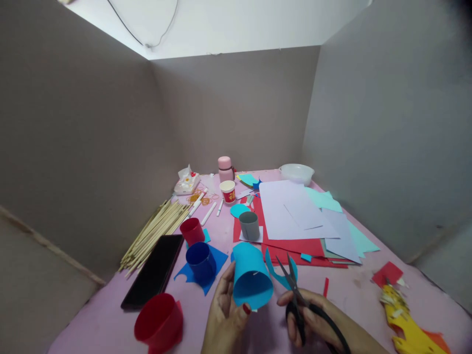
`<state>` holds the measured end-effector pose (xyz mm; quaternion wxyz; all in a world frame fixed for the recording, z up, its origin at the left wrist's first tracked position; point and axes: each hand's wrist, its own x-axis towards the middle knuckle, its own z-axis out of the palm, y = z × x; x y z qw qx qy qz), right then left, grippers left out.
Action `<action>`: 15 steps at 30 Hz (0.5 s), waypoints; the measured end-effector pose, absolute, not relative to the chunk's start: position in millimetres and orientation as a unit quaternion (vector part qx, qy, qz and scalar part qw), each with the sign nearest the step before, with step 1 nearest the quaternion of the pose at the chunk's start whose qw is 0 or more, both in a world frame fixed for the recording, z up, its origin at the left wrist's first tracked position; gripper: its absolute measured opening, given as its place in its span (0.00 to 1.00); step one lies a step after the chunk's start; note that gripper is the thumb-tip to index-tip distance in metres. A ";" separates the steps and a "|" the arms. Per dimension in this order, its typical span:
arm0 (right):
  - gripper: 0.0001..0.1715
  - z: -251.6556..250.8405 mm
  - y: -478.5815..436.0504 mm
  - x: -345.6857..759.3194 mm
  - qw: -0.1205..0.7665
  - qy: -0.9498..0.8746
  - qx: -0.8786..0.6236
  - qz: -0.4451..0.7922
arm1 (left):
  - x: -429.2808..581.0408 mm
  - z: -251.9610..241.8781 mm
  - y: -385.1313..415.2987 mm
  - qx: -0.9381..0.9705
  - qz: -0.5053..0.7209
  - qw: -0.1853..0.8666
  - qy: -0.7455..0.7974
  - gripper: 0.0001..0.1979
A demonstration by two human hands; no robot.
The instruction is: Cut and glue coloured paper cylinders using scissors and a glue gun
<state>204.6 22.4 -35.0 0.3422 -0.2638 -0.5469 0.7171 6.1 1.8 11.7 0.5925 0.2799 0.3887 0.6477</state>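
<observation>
Light blue tube (pixel 250 258), one: by what is it held, and where?

– Entered at centre front, over the table (pixel 230 255). It is gripped by the left hand (pixel 224 307), at its left side and lower rim. Tilted; the open end is turned toward the viewer, the far end is hidden.

Right hand (pixel 313 314): how is it to be listed?

– As closed about the handles of the scissors (pixel 294 287), one pair, dark-handled. Blades parted narrowly, tips pointed away from the viewer, just beside the tube. A curved scrap (pixel 272 273), light blue, is seen at the blades; whether it is touched by them cannot be told.

Neighbouring stock?

– Navy tube (pixel 199 265), one, set on a blue sheet (pixel 220 255), left of the item. Grey tube (pixel 250 227), one, behind it, on a white piece (pixel 260 236). Red tube (pixel 159 319), one, at front left.

Hazards?

– Three, by judgement. Crushing: the thin wall could be dented if the left hand were tightened. Nicking: the rim, or the left hand, could be cut if the scissors were swung leftward with the blades parted. Upset: the navy tube, standing near the left hand, could be knocked over by a sideways sweep.

Scrap, any risk?

– It could be snagged and torn, should the blades be shut on it unnoticed.
</observation>
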 end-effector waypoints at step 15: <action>0.28 -45.7 20.3 200.2 0.309 -0.538 -0.300 0.724 | 5.9 7.9 -6.1 0.267 0.656 0.630 0.319 0.31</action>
